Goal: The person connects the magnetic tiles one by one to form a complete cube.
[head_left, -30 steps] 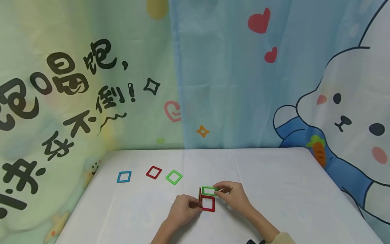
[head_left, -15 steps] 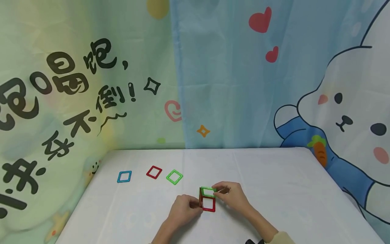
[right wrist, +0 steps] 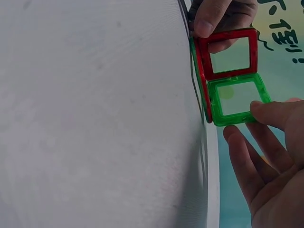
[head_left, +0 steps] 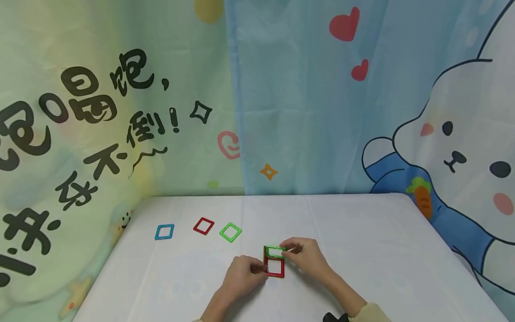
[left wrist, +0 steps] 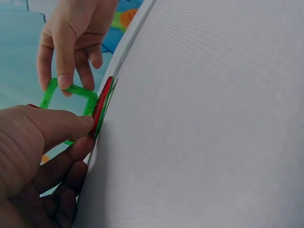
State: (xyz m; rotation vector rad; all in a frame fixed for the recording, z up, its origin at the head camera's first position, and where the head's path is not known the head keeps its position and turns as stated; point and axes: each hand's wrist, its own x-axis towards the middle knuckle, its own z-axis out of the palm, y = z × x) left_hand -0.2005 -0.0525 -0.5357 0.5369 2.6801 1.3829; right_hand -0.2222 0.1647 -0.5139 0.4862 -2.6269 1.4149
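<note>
Right now the little frame assembly sits low and centre in the head view: a red square frame lying flat on the counter, a green square frame joined at its far edge, and what looks like a third piece standing on edge along their left side, too thin to make out properly. The right wrist view shows red and green edge to edge, corners matched.

The counter is covered in a plain white cloth, with faint fold lines. Behind it hang printed curtains: a pale green one with black lettering at the left of the frame, a blue one with red hearts in the middle, and a cartoon rabbit at the right.

The left hand comes in from the bottom of the frame, thumb and fingers pinching the left side of the assembly by the red frame. The right hand sits just right of the green frame, its grip pinched on that frame's right edge.

Up left on the counter, well apart from the hands, lie three loose squares in a row: a blue frame, a second red frame and a second green frame.

The forearms are cut off at the bottom edge, and a dark object there is too cropped to identify.
</note>
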